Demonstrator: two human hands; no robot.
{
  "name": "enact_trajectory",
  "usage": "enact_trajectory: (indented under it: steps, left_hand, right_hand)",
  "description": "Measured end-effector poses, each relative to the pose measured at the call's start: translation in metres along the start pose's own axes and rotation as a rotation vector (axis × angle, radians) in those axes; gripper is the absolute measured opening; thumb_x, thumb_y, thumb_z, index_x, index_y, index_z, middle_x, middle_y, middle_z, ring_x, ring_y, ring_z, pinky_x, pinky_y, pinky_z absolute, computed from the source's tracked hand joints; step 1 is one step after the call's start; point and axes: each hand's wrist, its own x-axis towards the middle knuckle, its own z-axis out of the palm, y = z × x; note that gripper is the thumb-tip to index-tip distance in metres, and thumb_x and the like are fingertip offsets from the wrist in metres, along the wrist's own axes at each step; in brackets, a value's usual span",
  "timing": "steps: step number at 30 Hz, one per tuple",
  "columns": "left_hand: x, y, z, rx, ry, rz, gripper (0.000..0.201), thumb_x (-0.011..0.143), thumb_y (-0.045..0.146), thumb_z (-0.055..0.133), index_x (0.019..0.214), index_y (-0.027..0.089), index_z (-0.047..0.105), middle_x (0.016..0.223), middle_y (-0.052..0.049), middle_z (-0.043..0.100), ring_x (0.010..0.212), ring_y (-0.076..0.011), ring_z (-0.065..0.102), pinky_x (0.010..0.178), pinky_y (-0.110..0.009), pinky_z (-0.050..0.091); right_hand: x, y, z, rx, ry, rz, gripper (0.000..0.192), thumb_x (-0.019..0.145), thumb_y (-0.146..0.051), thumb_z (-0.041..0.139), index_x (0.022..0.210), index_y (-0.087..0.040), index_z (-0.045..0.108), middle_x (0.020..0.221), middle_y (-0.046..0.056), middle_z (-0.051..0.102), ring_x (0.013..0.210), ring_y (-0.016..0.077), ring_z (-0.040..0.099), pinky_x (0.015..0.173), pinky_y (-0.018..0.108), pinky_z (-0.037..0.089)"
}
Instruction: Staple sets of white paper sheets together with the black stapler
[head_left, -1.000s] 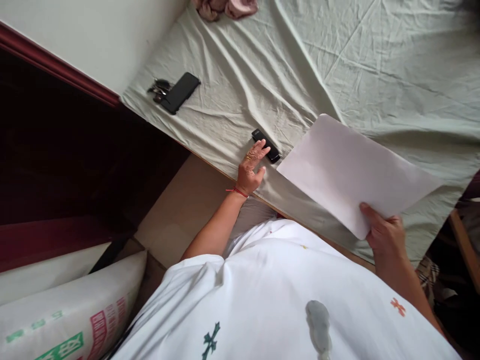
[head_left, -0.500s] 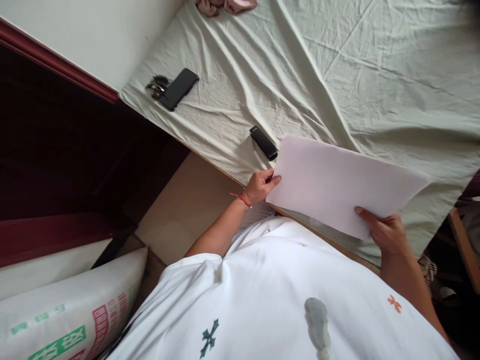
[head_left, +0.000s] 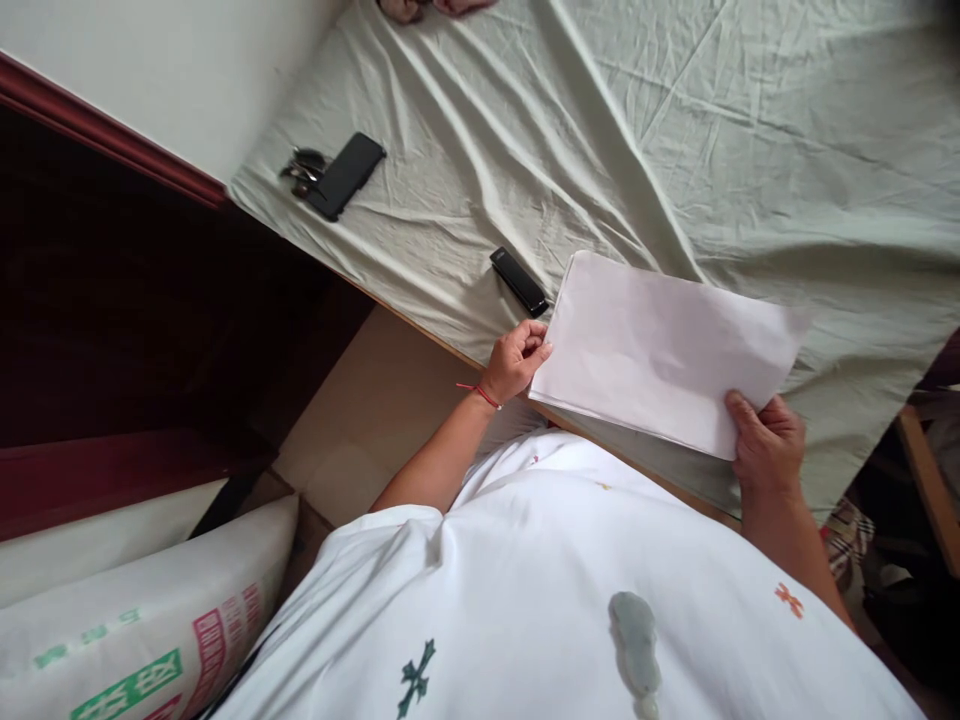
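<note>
White sheets of paper (head_left: 660, 350), stacked with their edges nearly lined up, are held over the near edge of the bed. My right hand (head_left: 769, 440) grips the right side, thumb on top and fingers beneath. At the left edge, my left hand (head_left: 516, 360) is closed, its thumb tip and curled fingers against the paper's side; a red string bracelet circles that wrist. Just beyond the left hand lies a black stapler (head_left: 519, 282) on the cloth, close to the paper's upper left corner.
A pale green sheet (head_left: 810, 170) with wrinkles covers the bed. Toward its left corner lie a black phone (head_left: 346, 177) and a bunch of keys (head_left: 304, 170). Pinkish cloth (head_left: 450, 5) shows at the far edge. A printed white sack (head_left: 165, 600) stands lower left.
The paper's right end has drawn inward with my right hand, and the sheets look more squared up. My left hand has shifted slightly; the view has moved a little.
</note>
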Motion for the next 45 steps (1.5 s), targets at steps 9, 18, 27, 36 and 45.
enact_trajectory:
  steps: [9, 18, 27, 36, 45]
  left_hand:
    - [0.001, 0.001, 0.001, 0.053, 0.056, 0.019, 0.045, 0.089, 0.062, 0.066, 0.079, 0.019, 0.058, 0.063, 0.004, 0.054, 0.06, -0.0099, 0.048, 0.061, -0.024, 0.038]
    - [0.0, -0.001, 0.001, 0.063, 0.045, -0.013, 0.041, 0.086, 0.058, 0.07, 0.083, 0.018, 0.06, 0.066, 0.003, 0.06, 0.062, -0.0105, 0.051, 0.06, -0.023, 0.039]
    - [-0.002, 0.002, -0.004, -0.027, -0.079, -0.01, 0.041, 0.083, 0.054, 0.076, 0.095, 0.017, 0.063, 0.072, 0.002, 0.064, 0.063, -0.0104, 0.052, 0.061, -0.022, 0.041]
    - [-0.001, 0.003, -0.003, 0.039, 0.012, -0.005, 0.042, 0.086, 0.058, 0.071, 0.078, 0.018, 0.058, 0.064, 0.004, 0.054, 0.061, -0.0098, 0.047, 0.058, -0.023, 0.037]
    - [0.0, -0.004, -0.001, -0.011, -0.007, -0.012, 0.037, 0.083, 0.051, 0.076, 0.087, 0.016, 0.063, 0.066, 0.002, 0.063, 0.061, -0.0102, 0.054, 0.061, -0.023, 0.041]
  right_hand:
    - [0.001, 0.002, 0.004, -0.087, 0.045, -0.076, 0.041, 0.065, -0.043, 0.088, 0.093, -0.015, 0.077, 0.092, 0.003, 0.076, 0.078, 0.0127, 0.063, 0.084, 0.03, 0.054]
    - [-0.001, -0.002, 0.01, -0.048, 0.096, -0.09, 0.04, 0.063, -0.043, 0.088, 0.09, -0.015, 0.076, 0.085, 0.002, 0.074, 0.077, 0.0135, 0.062, 0.087, 0.034, 0.054]
    - [0.0, 0.0, 0.009, -0.031, 0.116, -0.092, 0.04, 0.064, -0.041, 0.088, 0.091, -0.013, 0.077, 0.086, 0.002, 0.074, 0.074, 0.0111, 0.062, 0.082, 0.028, 0.054]
    - [0.0, 0.001, 0.009, -0.04, 0.142, -0.121, 0.037, 0.064, -0.042, 0.088, 0.086, -0.015, 0.075, 0.085, 0.001, 0.074, 0.074, 0.0119, 0.061, 0.082, 0.03, 0.054]
    - [0.001, -0.001, 0.012, -0.016, 0.19, -0.094, 0.042, 0.061, -0.042, 0.088, 0.089, -0.013, 0.076, 0.086, 0.002, 0.073, 0.075, 0.0115, 0.062, 0.082, 0.03, 0.054]
